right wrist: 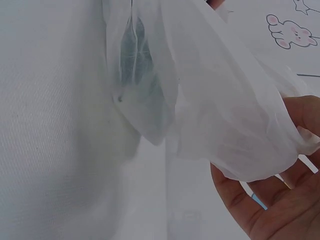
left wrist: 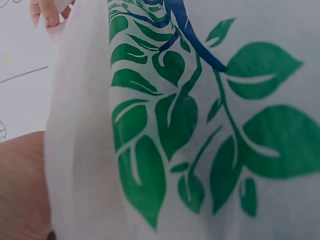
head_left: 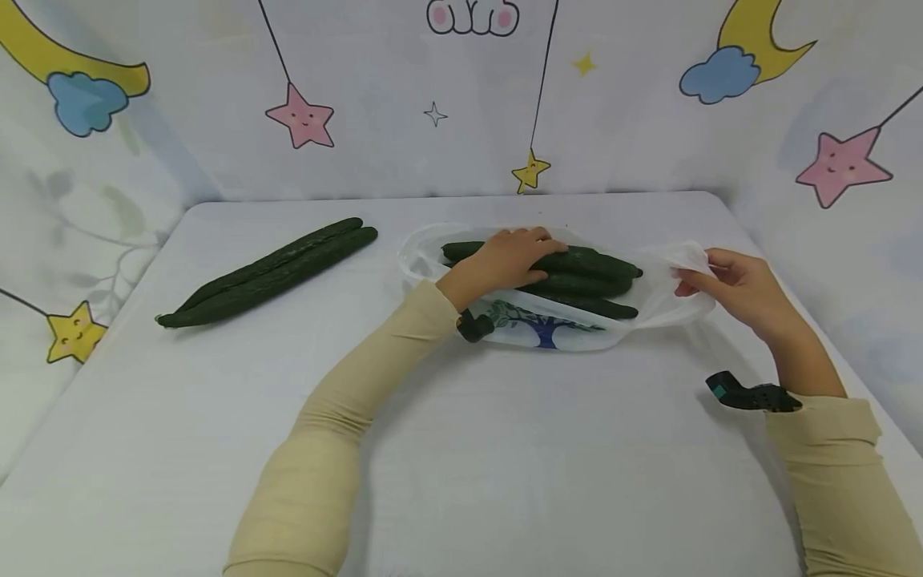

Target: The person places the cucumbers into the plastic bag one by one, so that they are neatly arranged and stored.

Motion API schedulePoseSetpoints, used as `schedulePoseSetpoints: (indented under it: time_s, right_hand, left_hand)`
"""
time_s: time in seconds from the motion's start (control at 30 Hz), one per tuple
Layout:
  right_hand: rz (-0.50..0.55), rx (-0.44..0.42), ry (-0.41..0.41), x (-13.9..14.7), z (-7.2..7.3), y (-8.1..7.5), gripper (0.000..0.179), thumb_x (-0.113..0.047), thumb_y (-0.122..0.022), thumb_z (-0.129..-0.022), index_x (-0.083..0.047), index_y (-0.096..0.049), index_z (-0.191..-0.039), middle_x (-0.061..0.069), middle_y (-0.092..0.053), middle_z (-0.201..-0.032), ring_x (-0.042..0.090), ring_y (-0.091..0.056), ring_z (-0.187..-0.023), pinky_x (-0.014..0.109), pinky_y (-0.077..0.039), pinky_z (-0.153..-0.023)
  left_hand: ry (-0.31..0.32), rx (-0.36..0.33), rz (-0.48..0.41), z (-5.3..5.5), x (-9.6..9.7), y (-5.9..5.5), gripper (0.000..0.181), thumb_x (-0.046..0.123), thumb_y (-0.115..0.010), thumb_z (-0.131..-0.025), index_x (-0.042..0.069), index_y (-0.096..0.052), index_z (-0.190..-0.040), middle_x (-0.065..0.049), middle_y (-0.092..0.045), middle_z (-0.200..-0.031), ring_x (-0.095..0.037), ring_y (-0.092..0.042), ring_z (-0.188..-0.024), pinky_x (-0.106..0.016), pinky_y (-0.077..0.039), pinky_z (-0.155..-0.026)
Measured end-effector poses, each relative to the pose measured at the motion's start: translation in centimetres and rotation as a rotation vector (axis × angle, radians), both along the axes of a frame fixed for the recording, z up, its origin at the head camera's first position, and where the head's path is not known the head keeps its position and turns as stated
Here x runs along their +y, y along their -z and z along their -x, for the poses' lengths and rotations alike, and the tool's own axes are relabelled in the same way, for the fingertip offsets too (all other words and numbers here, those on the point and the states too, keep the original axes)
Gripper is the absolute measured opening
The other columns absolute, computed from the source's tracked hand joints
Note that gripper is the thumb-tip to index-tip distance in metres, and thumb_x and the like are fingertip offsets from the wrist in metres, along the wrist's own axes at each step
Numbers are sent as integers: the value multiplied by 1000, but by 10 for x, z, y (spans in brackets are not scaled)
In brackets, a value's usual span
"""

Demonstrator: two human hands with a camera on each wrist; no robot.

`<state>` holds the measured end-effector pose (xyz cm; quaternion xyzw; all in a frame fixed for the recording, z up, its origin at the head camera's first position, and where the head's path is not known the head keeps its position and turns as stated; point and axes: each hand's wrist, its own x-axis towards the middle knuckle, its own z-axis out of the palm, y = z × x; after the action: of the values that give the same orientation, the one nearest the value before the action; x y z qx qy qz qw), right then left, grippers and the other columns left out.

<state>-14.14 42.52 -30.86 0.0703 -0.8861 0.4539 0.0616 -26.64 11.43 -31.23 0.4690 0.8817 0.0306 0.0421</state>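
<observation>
A white plastic bag [head_left: 461, 232] with a blue-and-green tree print lies on its side across the far middle of the table, its opening showing several dark green cucumbers [head_left: 598, 284]. My left hand [head_left: 497, 260] reaches over the bag's edge and grips a cucumber, fingers on its far side and thumb on the near side. The leaf-printed plastic [left wrist: 180, 115] fills most of the left wrist view and hides those fingers. At the bag's right end, my right hand [head_left: 750, 292] pinches the thin plastic between thumb and fingers. One wrapped cucumber [right wrist: 137, 65] shows faintly through the film.
Two long cucumbers [head_left: 267, 272] lie side by side, slanted, on the left of the white table [head_left: 505, 465]. Behind the table's back edge rises a white backdrop [head_left: 375, 152] printed with stars, moons and clouds. Black cameras sit on both wrists.
</observation>
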Motion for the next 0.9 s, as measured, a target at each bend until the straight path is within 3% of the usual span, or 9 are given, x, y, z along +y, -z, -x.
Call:
schedulePoseSetpoints:
  time_s: [0.37,0.9]
  right_hand:
    - [3,12,-10,1,1,2,23,-3,-57,-97,-11,-68,-116,-15,-71,-83,-2,-63,-84,6,-44,-78]
    - [4,9,-15,0,2,4,24,-2,-57,-97,-12,-68,-115,-15,-71,-84,-2,-63,-85,6,-44,-78]
  left_hand:
    - [14,69,-69,-5,-18,3,47,35,-58,-99,22,-49,-144,-3,-50,-141,-23,-55,-121,-38,-45,-101]
    - [8,69,-149,-16,-49,2,44,29,-61,-98,17,-53,-140,-5,-54,-137,-23,-54,-124,-38,-45,-101]
